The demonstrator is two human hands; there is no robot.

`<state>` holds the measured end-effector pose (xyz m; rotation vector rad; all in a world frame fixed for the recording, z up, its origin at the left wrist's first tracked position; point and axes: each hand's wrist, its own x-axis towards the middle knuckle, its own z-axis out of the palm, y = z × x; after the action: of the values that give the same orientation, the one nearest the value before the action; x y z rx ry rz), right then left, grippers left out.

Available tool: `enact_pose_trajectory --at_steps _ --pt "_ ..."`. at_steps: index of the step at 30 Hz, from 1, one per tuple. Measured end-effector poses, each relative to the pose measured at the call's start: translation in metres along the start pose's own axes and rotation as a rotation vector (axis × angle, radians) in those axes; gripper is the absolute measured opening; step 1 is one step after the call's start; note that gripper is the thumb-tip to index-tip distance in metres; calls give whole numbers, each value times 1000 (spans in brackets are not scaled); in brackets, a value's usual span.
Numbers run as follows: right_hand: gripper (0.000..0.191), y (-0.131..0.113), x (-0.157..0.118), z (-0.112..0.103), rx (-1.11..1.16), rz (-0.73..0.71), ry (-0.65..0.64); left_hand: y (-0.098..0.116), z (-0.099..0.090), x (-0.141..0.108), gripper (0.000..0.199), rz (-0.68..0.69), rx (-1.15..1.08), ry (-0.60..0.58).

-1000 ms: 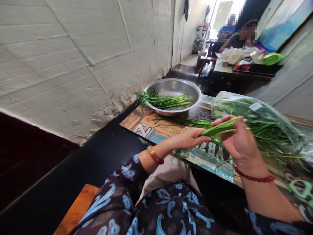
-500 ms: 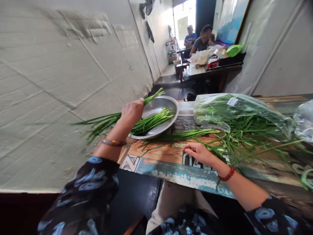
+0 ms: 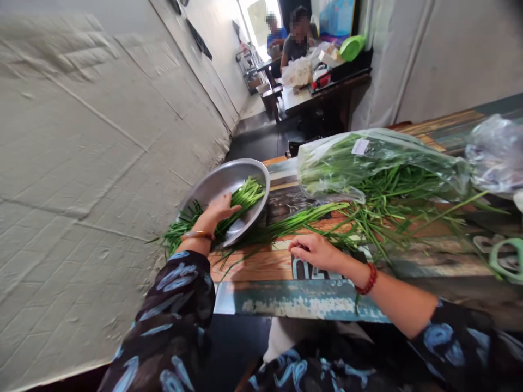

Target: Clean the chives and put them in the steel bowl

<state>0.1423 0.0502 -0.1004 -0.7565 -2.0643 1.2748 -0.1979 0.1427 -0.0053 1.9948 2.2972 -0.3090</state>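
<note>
A metal bowl (image 3: 204, 182) stands at the table's left end, tilted, with long green stalks (image 3: 250, 195) inside and their leafy ends over its left rim. My left hand (image 3: 219, 211) rests on these stalks, fingers spread, palm down. My right hand (image 3: 311, 251) is over the table front with its fingers curled together; whether something small is between them is hidden. Just beyond it, a loose bunch of stalks (image 3: 310, 215) lies on the wooden table (image 3: 253, 264). Behind that is a clear plastic bag (image 3: 339, 163) full of greens.
Loose leaves (image 3: 388, 218) spread to the right of my right hand. A crumpled clear bag (image 3: 496, 152) and a pale green ring-shaped object (image 3: 506, 260) lie at the far right. A wall (image 3: 81, 218) is on the left. Two people sit at farther tables.
My left hand has lowered its bunch into the bowl and opened on top of it. The bowl looks more tilted. The view has shifted, while my right hand stays curled near the table front.
</note>
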Motion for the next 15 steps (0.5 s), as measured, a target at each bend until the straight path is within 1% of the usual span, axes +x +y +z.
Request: enact_pose_trajectory --at_steps 1,3,4,6,7,8,9,11,12,13,15 --pt "18 0 0 0 -4 -9 3 3 -7 -4 74 -12 -63 47" --pt "17 2 0 -2 -19 -23 6 15 -22 -16 70 36 -299 210" --pt "16 2 0 -2 -31 -27 1 25 -29 -26 69 96 -401 305" --pt "16 3 1 -2 -68 -30 -13 52 -38 -52 60 219 -585 503" --pt "16 3 1 -2 -96 -33 -18 69 -37 -68 54 282 -637 560" --pt "17 2 1 -2 -128 -36 -22 88 -34 -84 48 336 -682 593" --pt "17 0 1 -2 -157 -35 -29 107 -26 -99 43 403 -745 586" --pt "18 -6 1 -6 -199 -13 -60 140 -1 -122 34 529 -770 460" --pt "18 -10 -1 -10 -217 -2 -81 153 14 -128 30 574 -747 406" --pt "18 -15 -2 -16 -233 6 -98 163 29 -131 28 589 -723 386" --pt "19 -22 -8 -35 -260 1 -93 171 56 -128 27 552 -662 385"
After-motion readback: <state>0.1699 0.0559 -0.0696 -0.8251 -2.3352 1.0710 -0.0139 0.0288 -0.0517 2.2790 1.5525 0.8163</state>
